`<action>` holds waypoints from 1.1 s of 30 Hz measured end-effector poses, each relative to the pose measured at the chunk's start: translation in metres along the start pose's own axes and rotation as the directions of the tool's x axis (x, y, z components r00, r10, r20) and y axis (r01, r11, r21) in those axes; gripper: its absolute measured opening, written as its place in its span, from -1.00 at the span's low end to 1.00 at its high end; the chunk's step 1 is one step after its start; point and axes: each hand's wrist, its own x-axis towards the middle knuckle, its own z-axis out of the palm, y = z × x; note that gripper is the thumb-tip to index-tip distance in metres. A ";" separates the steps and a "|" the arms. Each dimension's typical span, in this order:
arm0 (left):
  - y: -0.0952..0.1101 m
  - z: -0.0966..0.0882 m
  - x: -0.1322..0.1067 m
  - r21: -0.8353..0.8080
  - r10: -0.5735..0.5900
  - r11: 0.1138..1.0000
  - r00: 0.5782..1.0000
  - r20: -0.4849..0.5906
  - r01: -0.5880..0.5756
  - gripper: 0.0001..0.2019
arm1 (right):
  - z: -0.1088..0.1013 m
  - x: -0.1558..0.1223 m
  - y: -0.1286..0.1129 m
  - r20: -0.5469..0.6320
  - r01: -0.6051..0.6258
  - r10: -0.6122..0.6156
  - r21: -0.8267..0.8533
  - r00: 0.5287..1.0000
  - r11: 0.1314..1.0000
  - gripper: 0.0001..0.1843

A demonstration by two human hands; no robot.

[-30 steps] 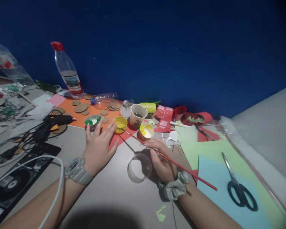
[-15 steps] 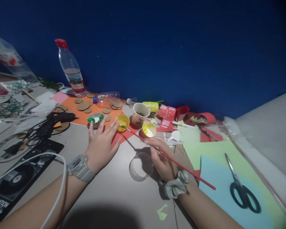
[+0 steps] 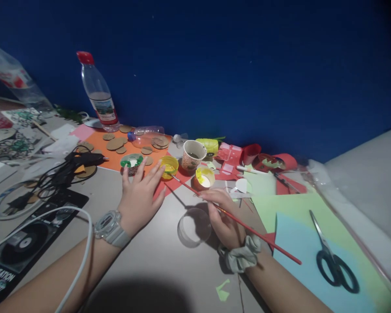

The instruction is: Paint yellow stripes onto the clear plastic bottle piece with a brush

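Note:
My right hand (image 3: 226,217) pinches a slim red paintbrush (image 3: 260,234), whose tip reaches into a small yellow paint pot (image 3: 176,164). Flat beside that pot, with fingers spread, lies my left hand (image 3: 140,204); its fingertips are at the pot's left edge, and I cannot tell if they press on it. A short container with green paint on its rim (image 3: 125,164) stands behind the left fingers. Just right of the pot are a patterned paper cup (image 3: 189,164) holding dark liquid and a low cup smeared with yellow (image 3: 198,184). A clear round lid or dish (image 3: 194,228) lies between my hands.
Scissors (image 3: 334,263) lie on blue and green paper at right. A glue gun (image 3: 84,160) with tangled cord and a white cable (image 3: 89,230) are at left. Cardboard discs (image 3: 115,143) and an upright bottle (image 3: 99,98) stand behind, near the blue wall (image 3: 215,65).
The brush's back end has swung slightly right and down while its tip stays at the yellow pot. My left hand holds its place; the whole view shifts a little.

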 end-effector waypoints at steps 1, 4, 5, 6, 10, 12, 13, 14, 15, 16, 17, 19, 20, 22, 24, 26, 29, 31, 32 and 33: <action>0.000 0.000 0.000 0.000 0.000 1.000 1.000 -0.002 0.000 -0.50 | 0.000 0.000 0.000 0.021 0.016 -0.016 -0.002 1.000 1.000 -0.66; 0.000 0.000 0.000 -0.002 -0.003 1.000 1.000 -0.006 0.003 -0.50 | 0.000 0.002 -0.002 0.030 0.010 -0.009 -0.039 1.000 0.999 -0.66; 0.000 0.000 0.000 -0.004 -0.005 1.000 1.000 -0.005 0.005 -0.50 | -0.001 0.002 -0.003 0.007 -0.004 0.005 -0.056 1.000 0.998 -0.67; 0.000 0.000 0.000 -0.006 -0.007 1.000 1.000 -0.004 0.007 -0.50 | -0.002 0.002 -0.004 -0.014 -0.021 0.020 -0.075 1.000 0.997 -0.69; 0.000 0.000 0.000 -0.013 -0.010 1.000 1.000 0.002 0.010 -0.49 | -0.004 0.002 -0.005 -0.037 -0.032 0.030 -0.063 0.999 0.998 -0.70; 0.000 0.001 0.000 -0.012 -0.007 1.000 1.000 0.000 0.007 -0.49 | -0.003 0.001 -0.003 -0.012 -0.018 0.018 -0.025 1.000 1.000 -0.69; 0.000 0.001 0.000 -0.011 -0.007 1.000 1.000 -0.001 0.007 -0.49 | -0.003 0.001 -0.002 -0.006 -0.022 0.022 -0.023 1.000 0.999 -0.69; 0.000 0.001 0.000 -0.011 -0.007 1.000 1.000 -0.003 0.007 -0.49 | -0.002 0.001 -0.002 -0.009 -0.036 0.035 -0.035 0.999 0.999 -0.70; 0.000 0.001 0.000 -0.012 -0.009 1.000 1.000 -0.002 0.009 -0.49 | -0.002 0.000 -0.001 -0.028 -0.053 0.052 -0.050 0.998 0.997 -0.71; 0.000 0.001 0.000 -0.013 -0.011 1.000 1.000 0.000 0.011 -0.49 | -0.002 0.000 -0.001 -0.056 -0.067 0.064 -0.062 0.996 0.996 -0.72; 0.000 0.001 0.000 -0.014 -0.010 1.000 1.000 0.003 0.010 -0.49 | -0.003 0.000 -0.001 -0.075 -0.076 0.071 -0.071 0.995 0.995 -0.72; -0.001 0.000 0.000 -0.016 -0.009 1.000 1.000 0.009 0.009 -0.49 | -0.004 0.000 -0.001 -0.063 -0.065 0.060 -0.073 0.996 0.995 -0.72; -0.001 0.000 0.000 -0.017 -0.009 1.000 1.000 0.011 0.009 -0.49 | -0.005 0.000 -0.001 -0.044 -0.047 0.044 -0.065 0.998 0.997 -0.72; -0.002 0.001 0.001 -0.020 -0.011 1.000 1.000 0.011 0.011 -0.49 | -0.005 0.000 -0.001 -0.019 -0.035 0.034 -0.063 0.999 0.997 -0.72; -0.002 0.001 0.002 -0.025 -0.015 1.000 1.000 0.012 0.015 -0.50 | -0.005 0.001 -0.001 -0.058 -0.049 0.045 -0.072 0.997 0.996 -0.73; -0.003 0.002 0.002 -0.029 -0.016 0.999 1.000 0.017 0.016 -0.51 | -0.005 0.000 -0.001 -0.077 -0.060 0.054 -0.081 0.996 0.995 -0.73; -0.003 0.002 0.003 -0.032 -0.015 0.999 1.000 0.017 0.015 -0.51 | -0.004 0.000 -0.001 -0.045 -0.025 0.023 -0.043 0.999 0.999 -0.73; -0.003 0.002 0.003 -0.033 -0.012 0.999 1.000 0.013 0.013 -0.50 | -0.004 0.000 -0.001 -0.046 -0.023 0.021 -0.035 0.999 0.999 -0.72; -0.003 0.002 0.003 -0.033 -0.011 0.999 1.000 0.011 0.011 -0.50 | -0.004 0.001 -0.002 -0.063 -0.031 0.028 -0.041 0.998 0.999 -0.72; -0.003 0.002 0.003 -0.032 -0.009 0.999 1.000 0.009 0.010 -0.50 | -0.004 0.001 -0.002 -0.070 -0.041 0.037 -0.049 0.997 0.998 -0.72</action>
